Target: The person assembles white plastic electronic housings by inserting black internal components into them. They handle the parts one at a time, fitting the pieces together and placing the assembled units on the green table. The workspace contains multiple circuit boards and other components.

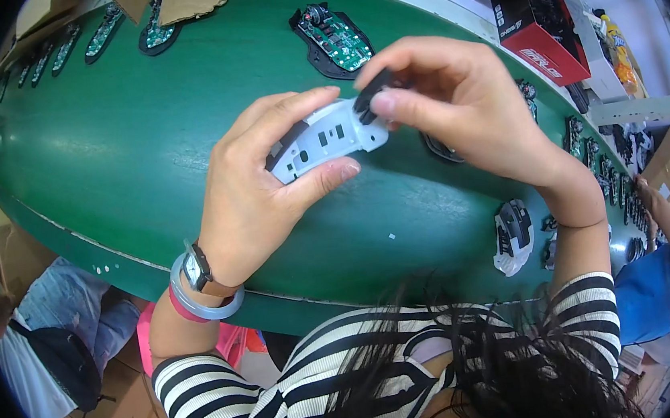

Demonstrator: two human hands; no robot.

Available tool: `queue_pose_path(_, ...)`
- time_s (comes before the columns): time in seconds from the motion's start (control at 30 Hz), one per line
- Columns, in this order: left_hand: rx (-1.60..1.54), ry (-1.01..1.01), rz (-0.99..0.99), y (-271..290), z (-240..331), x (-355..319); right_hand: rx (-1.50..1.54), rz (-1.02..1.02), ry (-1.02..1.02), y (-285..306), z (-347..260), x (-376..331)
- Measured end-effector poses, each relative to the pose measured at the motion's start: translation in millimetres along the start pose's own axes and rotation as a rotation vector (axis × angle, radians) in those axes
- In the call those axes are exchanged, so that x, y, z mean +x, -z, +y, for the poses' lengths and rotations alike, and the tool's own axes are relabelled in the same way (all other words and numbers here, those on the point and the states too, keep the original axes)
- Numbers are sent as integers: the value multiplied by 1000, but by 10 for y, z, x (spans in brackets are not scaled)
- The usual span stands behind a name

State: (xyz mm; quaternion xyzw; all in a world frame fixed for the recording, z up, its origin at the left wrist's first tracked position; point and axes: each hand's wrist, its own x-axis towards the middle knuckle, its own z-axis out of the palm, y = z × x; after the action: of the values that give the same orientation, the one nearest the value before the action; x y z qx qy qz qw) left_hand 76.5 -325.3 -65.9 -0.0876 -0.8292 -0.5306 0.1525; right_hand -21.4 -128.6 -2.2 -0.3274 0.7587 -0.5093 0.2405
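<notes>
Over the glossy green tabletop (121, 165), the half-curled left hand (245, 181) grips a curved white plastic shell (332, 138) by its edges. At the shell's 2 o'clock end, the right hand (458, 100), nearly closed, pinches a small black plastic piece (373, 94). At 12 o'clock lies a green circuit board (348, 46) on a black base (320, 63).

Circuit board (347, 45) beyond the shell (352, 135)

White shell (331, 146): left hand (242, 169) hides some.
Black part (372, 92): right hand (461, 96) hides some.
Far green boards (64, 51): too small to see well.
</notes>
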Motion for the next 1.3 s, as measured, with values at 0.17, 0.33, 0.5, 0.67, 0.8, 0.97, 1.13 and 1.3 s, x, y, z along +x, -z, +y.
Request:
queue_pose_path(0.17,115,-24,23,18,49,41,33,24,58,83,-71,-200)
queue_pose_path(0.33,97,-62,76,-19,-5,27,-20,7,-3,-129,-114,-38)
queue_pose_path(0.5,98,-22,46,1,-1,45,-230,-7,224,-138,26,-39)
queue_pose_path(0.67,121,29,2,41,-6,15,-351,16,205,4,-126,-86)
queue_pose_path(0.8,85,8,23,47,-33,-12,-138,10,3,-154,-190,-31)
queue_pose_path(0.97,63,21,10,90,-8,-8,-482,163,395,-318,129,14)
queue_pose_path(1.13,32,5,15,-69,-30,54,-360,263,562,-281,419,87)
queue_pose_path(1.3,9,258,-39,-43,-92,10,41,270,419,-395,579,17)
